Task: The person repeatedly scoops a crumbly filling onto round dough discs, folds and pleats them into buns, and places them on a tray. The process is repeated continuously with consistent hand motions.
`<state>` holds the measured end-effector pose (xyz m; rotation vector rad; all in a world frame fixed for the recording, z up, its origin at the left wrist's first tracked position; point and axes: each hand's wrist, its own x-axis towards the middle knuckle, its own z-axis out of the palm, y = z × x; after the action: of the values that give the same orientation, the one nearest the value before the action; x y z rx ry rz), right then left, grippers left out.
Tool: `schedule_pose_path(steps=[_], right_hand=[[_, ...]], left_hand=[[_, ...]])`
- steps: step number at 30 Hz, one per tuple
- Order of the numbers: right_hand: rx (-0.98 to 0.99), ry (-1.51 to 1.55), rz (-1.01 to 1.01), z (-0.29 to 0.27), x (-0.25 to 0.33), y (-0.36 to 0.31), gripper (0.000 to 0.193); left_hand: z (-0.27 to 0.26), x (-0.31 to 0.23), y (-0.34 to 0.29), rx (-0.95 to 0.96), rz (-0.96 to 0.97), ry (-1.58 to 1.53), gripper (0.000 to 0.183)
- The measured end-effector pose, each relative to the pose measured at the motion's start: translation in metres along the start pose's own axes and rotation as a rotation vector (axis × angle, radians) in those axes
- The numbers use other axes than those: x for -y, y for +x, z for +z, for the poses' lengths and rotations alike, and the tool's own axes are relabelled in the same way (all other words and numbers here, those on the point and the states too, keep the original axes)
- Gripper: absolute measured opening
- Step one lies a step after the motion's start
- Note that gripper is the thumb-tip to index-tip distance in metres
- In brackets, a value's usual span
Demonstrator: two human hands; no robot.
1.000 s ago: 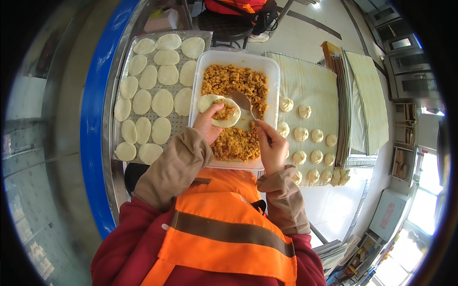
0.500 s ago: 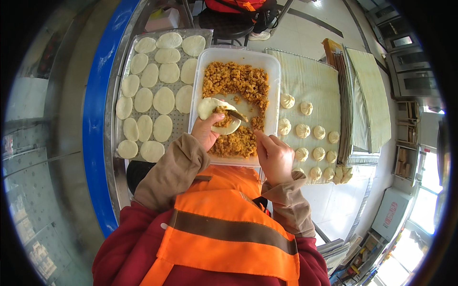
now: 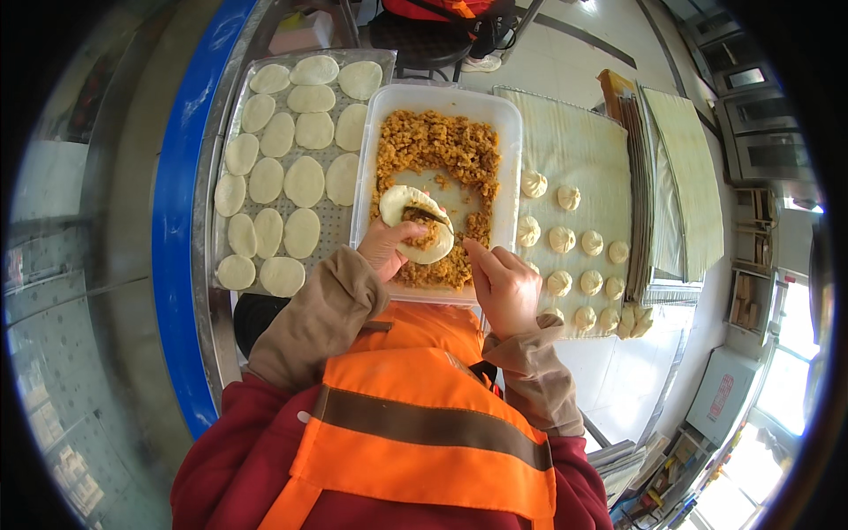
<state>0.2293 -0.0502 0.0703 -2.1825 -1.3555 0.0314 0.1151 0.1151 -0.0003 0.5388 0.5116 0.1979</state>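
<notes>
Over a white plastic tub (image 3: 511, 190), my left hand (image 3: 382, 254) holds a round dough wrapper (image 3: 402, 200), its thumb lying across the near side. A lump of orange-brown crumbly filling (image 3: 423, 236) sits on the dough. My right hand (image 3: 505, 287) is closed round the handle of a flat filling spatula (image 3: 429, 215), which is mostly hidden by the fingers and the dough. The dark blade lies on the wrapper, touching the filling. More filling (image 3: 442, 141) lines the tub's far end and right side, with some under my hands; the tub's bottom shows in the middle.
Left of the tub, a perforated metal tray (image 3: 331, 238) carries several flat dough rounds (image 3: 303, 182). On the right, a cloth-lined rack (image 3: 565, 132) holds several pleated buns (image 3: 562, 239). Stacked racks (image 3: 680, 185) stand beyond it. A dark stool (image 3: 415, 44) with a person is at the far side.
My left hand has moved the wrapper slightly right and down. The spatula blade has tilted and now presses the filling further inside the wrapper.
</notes>
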Motion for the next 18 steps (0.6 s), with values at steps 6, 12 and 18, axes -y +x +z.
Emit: schedule_pose_path(steps=[6,12,18], right_hand=[[-0.112,-0.069,0.243,0.014,-0.019,-0.013,0.019],[-0.047,-0.051,0.163,0.035,-0.03,-0.017,0.014],[0.212,1.144,0.714,0.037,-0.015,0.006,0.027]], left_hand=[[-0.005,0.0,-0.001,-0.033,-0.032,-0.071,0.047],[0.002,-0.006,-0.009,0.064,-0.042,-0.037,0.047],[0.018,-0.001,-0.016,0.111,-0.068,0.107,0.046]])
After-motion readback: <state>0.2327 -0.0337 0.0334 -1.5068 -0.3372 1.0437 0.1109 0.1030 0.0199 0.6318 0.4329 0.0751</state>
